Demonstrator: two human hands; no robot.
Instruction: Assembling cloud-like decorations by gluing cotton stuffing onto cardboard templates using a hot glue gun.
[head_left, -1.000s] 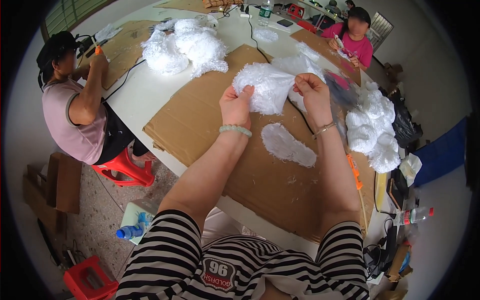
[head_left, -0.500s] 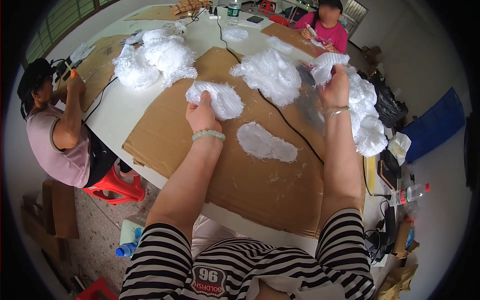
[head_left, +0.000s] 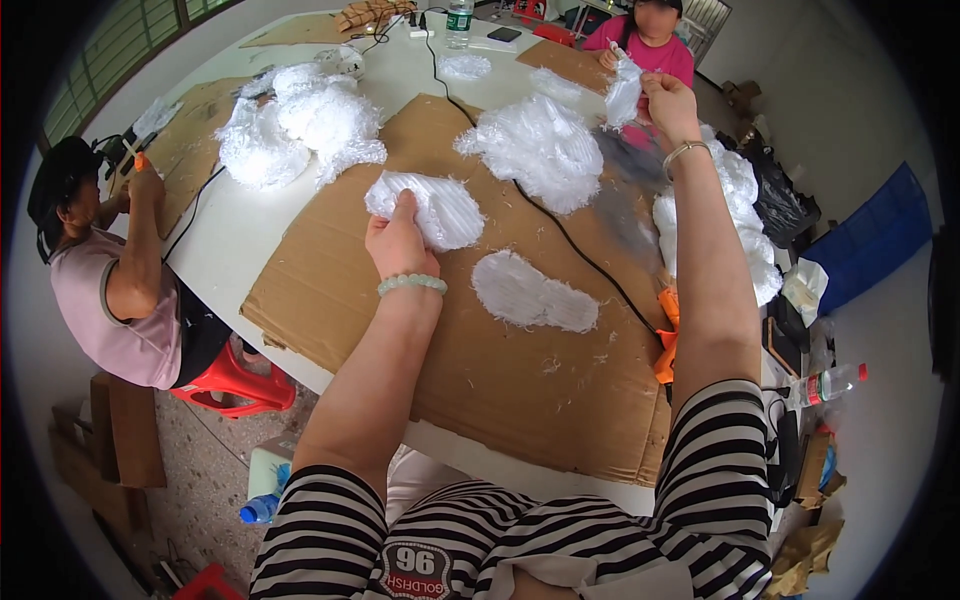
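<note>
My left hand [head_left: 398, 238] pinches a white ribbed fabric piece [head_left: 448, 212] with fuzzy edges, thumb on top, above the cardboard. Stretched out to the far right, my right hand [head_left: 673, 103] grips the edge of a second white fabric piece [head_left: 622, 92], which hangs from the fingertips. Between my forearms a sole-shaped white fabric piece [head_left: 534, 291] lies flat on the brown cardboard sheet [head_left: 490, 400]. Beside my right forearm, an orange tool [head_left: 666, 335] shows in part at the end of a black cord; the forearm hides the rest.
Fluffy white piles stand at the middle [head_left: 540, 150], the left [head_left: 300, 125] and the right [head_left: 745, 205] of the table. A black cord [head_left: 560, 225] crosses the cardboard. One person [head_left: 120, 260] works at left, another [head_left: 665, 50] at the far side. A bottle [head_left: 825, 383] is at right.
My right hand has moved away and slightly up, and its fabric piece now hangs down to its left. The orange tool has come into sight. My left hand has barely shifted.
</note>
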